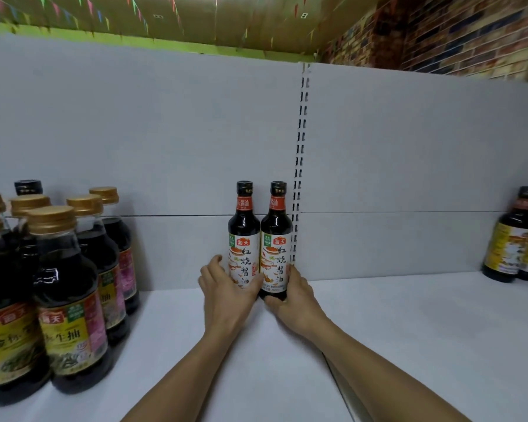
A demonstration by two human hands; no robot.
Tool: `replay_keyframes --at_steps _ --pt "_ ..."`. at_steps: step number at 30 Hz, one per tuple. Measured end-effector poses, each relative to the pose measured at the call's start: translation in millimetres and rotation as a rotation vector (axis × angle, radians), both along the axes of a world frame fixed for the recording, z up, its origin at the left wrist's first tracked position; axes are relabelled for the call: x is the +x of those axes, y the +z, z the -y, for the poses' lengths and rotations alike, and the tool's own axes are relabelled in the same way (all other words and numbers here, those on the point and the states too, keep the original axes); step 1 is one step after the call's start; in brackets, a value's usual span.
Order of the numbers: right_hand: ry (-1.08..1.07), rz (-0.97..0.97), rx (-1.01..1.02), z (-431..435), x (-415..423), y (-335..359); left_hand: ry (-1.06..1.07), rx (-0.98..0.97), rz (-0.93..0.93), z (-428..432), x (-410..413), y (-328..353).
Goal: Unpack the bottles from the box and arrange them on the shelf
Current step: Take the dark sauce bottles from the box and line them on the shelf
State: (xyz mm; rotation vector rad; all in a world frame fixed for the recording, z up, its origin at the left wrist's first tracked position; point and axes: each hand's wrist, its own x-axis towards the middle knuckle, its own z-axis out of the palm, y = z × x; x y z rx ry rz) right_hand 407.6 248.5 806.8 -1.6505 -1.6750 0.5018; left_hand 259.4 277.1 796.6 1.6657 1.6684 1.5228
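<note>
Two dark soy sauce bottles with white labels stand upright side by side at the back of the white shelf (409, 330), against the back panel. My left hand (226, 292) grips the base of the left bottle (244, 233). My right hand (290, 303) grips the base of the right bottle (276, 236). The two bottles touch each other. The box is out of view.
Several large gold-capped soy sauce bottles (64, 300) crowd the shelf's left side. More dark bottles (512, 236) stand at the far right. A slotted upright (301, 166) runs down the back panel just right of the held bottles.
</note>
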Motion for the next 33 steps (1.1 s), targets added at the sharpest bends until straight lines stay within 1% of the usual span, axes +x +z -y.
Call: replay_keyframes --at_steps 3,5,7,10,14,17,21,25,33 --pt "-0.016 0.124 -0.008 17.3 3.7 1.9 0.087 0.166 -0.050 9.8 -3.9 13.3" --pt "-0.012 0.137 0.017 29.2 7.6 5.5 0.094 0.268 -0.038 16.7 -5.9 22.5" --pt "-0.008 0.112 0.043 43.8 11.8 11.2 0.058 0.368 -0.034 26.5 -3.8 30.7" --pt "-0.022 0.077 0.077 69.9 22.5 21.8 -0.102 0.452 -0.072 46.5 7.6 46.4" --pt "-0.028 0.050 0.130 105.6 39.6 33.8 -0.398 0.408 -0.294 75.3 26.4 58.6" --pt "-0.062 0.038 0.175 133.7 59.5 42.1 -0.544 0.362 -0.372 98.6 48.3 59.4" --pt "-0.113 0.018 0.211 169.1 87.9 48.9 -0.656 0.323 -0.369 125.4 85.0 69.1" --pt "-0.182 -0.026 0.248 211.7 121.5 51.3 -0.752 0.306 -0.320 158.2 129.1 73.1" --pt "-0.364 -0.049 0.266 328.7 209.4 47.6 -0.959 0.282 -0.215 250.6 230.0 63.4"
